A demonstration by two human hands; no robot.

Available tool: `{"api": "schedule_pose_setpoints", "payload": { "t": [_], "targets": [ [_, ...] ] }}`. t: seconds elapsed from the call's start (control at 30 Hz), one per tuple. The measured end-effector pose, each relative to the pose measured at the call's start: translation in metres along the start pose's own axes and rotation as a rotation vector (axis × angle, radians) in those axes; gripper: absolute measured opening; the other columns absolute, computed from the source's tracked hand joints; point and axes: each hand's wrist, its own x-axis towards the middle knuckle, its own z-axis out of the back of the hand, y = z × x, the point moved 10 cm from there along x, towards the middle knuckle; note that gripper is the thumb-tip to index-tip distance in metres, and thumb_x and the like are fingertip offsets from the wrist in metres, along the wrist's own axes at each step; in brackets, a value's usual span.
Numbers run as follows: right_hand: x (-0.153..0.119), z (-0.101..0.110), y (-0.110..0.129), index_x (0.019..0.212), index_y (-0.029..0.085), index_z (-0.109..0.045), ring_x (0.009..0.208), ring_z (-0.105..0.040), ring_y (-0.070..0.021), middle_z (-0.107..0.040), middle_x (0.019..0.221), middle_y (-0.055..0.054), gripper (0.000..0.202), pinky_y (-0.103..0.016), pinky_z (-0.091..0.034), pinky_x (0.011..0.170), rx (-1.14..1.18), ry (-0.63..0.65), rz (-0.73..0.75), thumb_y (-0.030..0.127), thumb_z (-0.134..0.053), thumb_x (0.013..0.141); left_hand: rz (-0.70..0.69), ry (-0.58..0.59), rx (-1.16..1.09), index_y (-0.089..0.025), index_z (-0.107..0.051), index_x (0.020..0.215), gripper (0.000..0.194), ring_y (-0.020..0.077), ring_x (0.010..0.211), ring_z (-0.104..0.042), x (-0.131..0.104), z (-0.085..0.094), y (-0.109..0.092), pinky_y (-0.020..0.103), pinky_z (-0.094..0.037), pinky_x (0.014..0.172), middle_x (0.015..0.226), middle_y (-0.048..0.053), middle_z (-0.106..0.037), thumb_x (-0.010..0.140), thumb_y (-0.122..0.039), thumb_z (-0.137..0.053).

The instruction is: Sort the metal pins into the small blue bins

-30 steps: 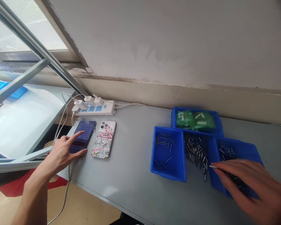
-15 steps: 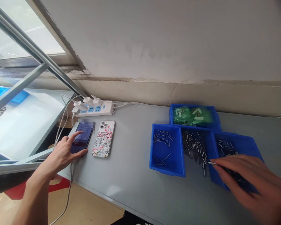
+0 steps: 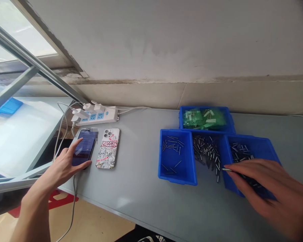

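Note:
My left hand (image 3: 65, 164) is at the left, thumb and index finger spread over a dark phone (image 3: 84, 148) lying on the grey table. Between the thumb and index finger of my right hand (image 3: 267, 188) is a small metal pin (image 3: 226, 169), above the right blue bin (image 3: 265, 148). Dark metal pins (image 3: 208, 151) lie heaped between that bin and the left blue bin (image 3: 178, 161), which holds several thin pins. Part of the right bin's contents is hidden under my right hand.
Behind them, a blue bin (image 3: 231, 119) holds green bags with pale pieces. A phone in a patterned case (image 3: 108, 148) lies beside the dark phone. A white power strip (image 3: 109, 115) with cables stands near the wall. A metal frame (image 3: 17, 82) crosses the left side.
The view has shifted slightly, so everything sits a little further left and higher. My left index finger is straighter over the dark phone. The pin remains in my right hand.

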Motion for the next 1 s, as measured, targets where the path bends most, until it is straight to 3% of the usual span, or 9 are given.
{"api": "schedule_pose_setpoints", "payload": {
  "t": [0.23, 0.5, 0.8, 1.0],
  "targets": [
    [-0.005, 0.002, -0.005, 0.104, 0.025, -0.071, 0.083, -0.069, -0.0166, -0.074, 0.09, 0.003, 0.01, -0.036, -0.054, 0.081, 0.02, 0.002, -0.042, 0.021, -0.067, 0.096, -0.003, 0.015, -0.009, -0.032, -0.018, 0.165, 0.104, 0.0344, 0.104, -0.064, 0.0, -0.003, 0.003, 0.051, -0.054, 0.092, 0.118, 0.014, -0.058, 0.083, -0.081, -0.06],
    [-0.004, -0.001, -0.005, 0.104, 0.026, -0.071, 0.082, -0.069, -0.0169, -0.074, 0.089, 0.003, 0.009, -0.036, -0.054, 0.079, 0.015, 0.019, -0.043, 0.024, -0.064, 0.099, -0.022, 0.075, 0.072, -0.03, -0.02, 0.167, 0.1, 0.0302, 0.085, -0.066, 0.0, -0.003, -0.003, 0.045, -0.054, 0.085, 0.095, 0.008, -0.06, 0.088, -0.079, -0.053],
    [-0.003, -0.001, -0.002, 0.105, 0.024, -0.07, 0.083, -0.068, -0.0159, -0.074, 0.09, 0.002, 0.01, -0.035, -0.054, 0.081, 0.025, 0.012, -0.004, 0.019, -0.067, 0.097, -0.014, 0.181, 0.085, -0.032, -0.018, 0.168, 0.107, 0.0323, 0.1, -0.065, 0.01, -0.005, -0.003, 0.045, -0.05, 0.095, 0.114, 0.012, -0.064, 0.082, -0.085, -0.054],
    [-0.007, -0.001, -0.008, 0.105, 0.027, -0.071, 0.083, -0.069, -0.0178, -0.074, 0.091, 0.002, 0.011, -0.037, -0.055, 0.079, 0.033, 0.017, -0.049, 0.023, -0.066, 0.097, -0.005, 0.168, 0.043, -0.031, -0.019, 0.167, 0.111, 0.035, 0.105, -0.067, 0.009, 0.001, -0.009, 0.046, -0.052, 0.096, 0.124, 0.013, -0.065, 0.078, -0.084, -0.058]
  ]
}}
